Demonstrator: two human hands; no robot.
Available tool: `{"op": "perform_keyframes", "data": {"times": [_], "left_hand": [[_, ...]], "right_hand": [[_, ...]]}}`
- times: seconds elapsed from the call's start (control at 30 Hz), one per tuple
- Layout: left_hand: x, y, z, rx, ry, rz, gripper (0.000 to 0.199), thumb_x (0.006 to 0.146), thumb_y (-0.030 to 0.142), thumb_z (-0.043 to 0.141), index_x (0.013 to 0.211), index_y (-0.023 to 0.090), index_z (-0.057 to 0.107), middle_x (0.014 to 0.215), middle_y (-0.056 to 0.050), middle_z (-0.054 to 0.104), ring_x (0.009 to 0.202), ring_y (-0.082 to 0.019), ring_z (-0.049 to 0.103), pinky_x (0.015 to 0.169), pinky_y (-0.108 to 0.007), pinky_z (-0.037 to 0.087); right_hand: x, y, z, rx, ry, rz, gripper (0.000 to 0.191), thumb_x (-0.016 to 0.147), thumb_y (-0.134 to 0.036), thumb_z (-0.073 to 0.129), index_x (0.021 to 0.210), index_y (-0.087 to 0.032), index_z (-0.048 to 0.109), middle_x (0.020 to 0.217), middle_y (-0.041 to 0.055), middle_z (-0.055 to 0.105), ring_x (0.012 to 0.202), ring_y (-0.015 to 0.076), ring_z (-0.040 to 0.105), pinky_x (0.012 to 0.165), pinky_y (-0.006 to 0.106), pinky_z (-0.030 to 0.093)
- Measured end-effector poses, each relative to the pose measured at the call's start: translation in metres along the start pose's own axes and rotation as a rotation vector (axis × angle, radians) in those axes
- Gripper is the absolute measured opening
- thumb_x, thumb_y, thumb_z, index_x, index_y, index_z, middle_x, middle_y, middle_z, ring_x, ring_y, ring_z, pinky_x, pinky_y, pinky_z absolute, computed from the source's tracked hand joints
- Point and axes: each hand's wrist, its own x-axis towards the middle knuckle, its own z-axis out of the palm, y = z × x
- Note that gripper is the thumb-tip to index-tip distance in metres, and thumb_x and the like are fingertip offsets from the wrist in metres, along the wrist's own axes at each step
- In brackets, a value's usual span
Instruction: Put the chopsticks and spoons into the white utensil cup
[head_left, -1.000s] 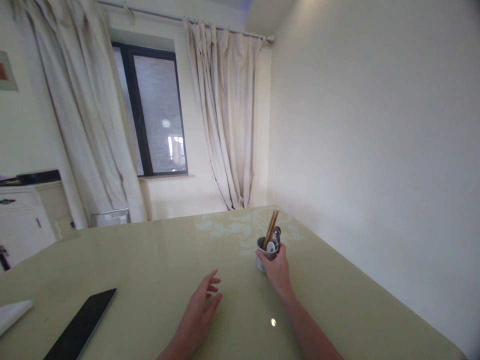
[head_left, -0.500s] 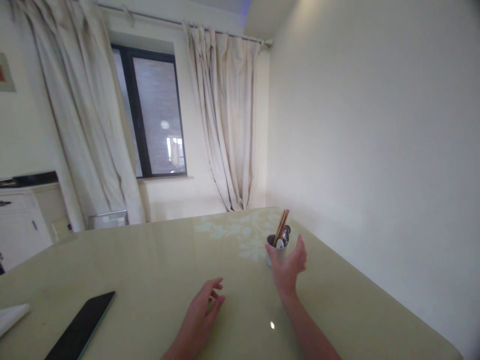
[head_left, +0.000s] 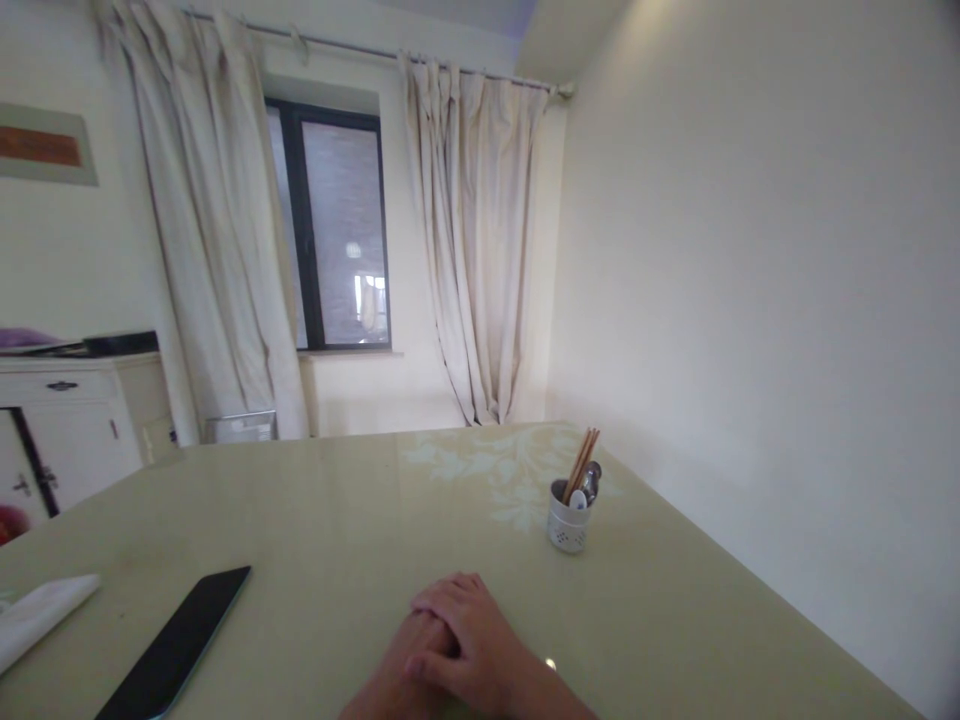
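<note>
My right hand (head_left: 478,635) lies over my left hand (head_left: 415,645) near the front of the table (head_left: 337,530). The right fingers wrap across the back of the left hand, which keeps most of the left fingers hidden. Beyond the hands and to the right, a whitish utensil holder (head_left: 568,528) with small holes stands upright on the tabletop, apart from both hands. Brown chopsticks (head_left: 580,465) lean in it beside a shiny metal utensil (head_left: 592,480) and a white spoon-like piece (head_left: 577,498).
A flat black device (head_left: 176,640) rests on the table at left, with a white folded sheet (head_left: 45,615) farther left. A wall (head_left: 750,300) runs along the table's right side. Curtains (head_left: 487,240), a window (head_left: 345,230) and a white cabinet (head_left: 75,420) are at the back.
My right hand has come away from the utensil holder, back and left, onto my left hand. The holder stays standing on the table. The view has turned slightly left.
</note>
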Motion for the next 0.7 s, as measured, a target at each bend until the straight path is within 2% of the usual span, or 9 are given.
{"op": "perform_keyframes", "data": {"times": [0.27, 0.53, 0.7], "left_hand": [[-0.004, 0.017, -0.008, -0.053, -0.015, -0.021, 0.051, 0.089, 0.029, 0.063, 0.14, 0.026, 0.07, 0.143, -0.015, 0.072, 0.13, -0.032, 0.067, 0.116, -0.047, 0.051], [-0.006, 0.014, -0.009, -0.094, 0.004, -0.026, 0.043, 0.087, 0.028, 0.064, 0.128, 0.029, 0.077, 0.131, -0.01, 0.079, 0.119, -0.029, 0.072, 0.109, -0.041, 0.056], [-0.002, 0.015, -0.01, -0.055, -0.014, -0.053, 0.045, 0.088, 0.031, 0.062, 0.131, 0.027, 0.076, 0.134, -0.013, 0.077, 0.124, -0.032, 0.07, 0.11, -0.045, 0.055]], "right_hand": [[-0.003, 0.005, 0.0, 0.042, 0.016, 0.024, 0.069, 0.088, -0.078, 0.071, 0.131, -0.025, 0.076, 0.126, 0.0105, 0.079, 0.118, 0.0325, 0.066, 0.112, 0.045, 0.041], [-0.003, 0.008, 0.001, 0.06, 0.004, 0.054, 0.069, 0.087, -0.076, 0.073, 0.133, -0.025, 0.076, 0.128, 0.0117, 0.079, 0.12, 0.033, 0.067, 0.113, 0.045, 0.043], [-0.002, 0.007, 0.001, 0.058, 0.007, 0.063, 0.071, 0.088, -0.079, 0.071, 0.133, -0.026, 0.076, 0.127, 0.0122, 0.079, 0.12, 0.0339, 0.067, 0.111, 0.046, 0.044]]}}
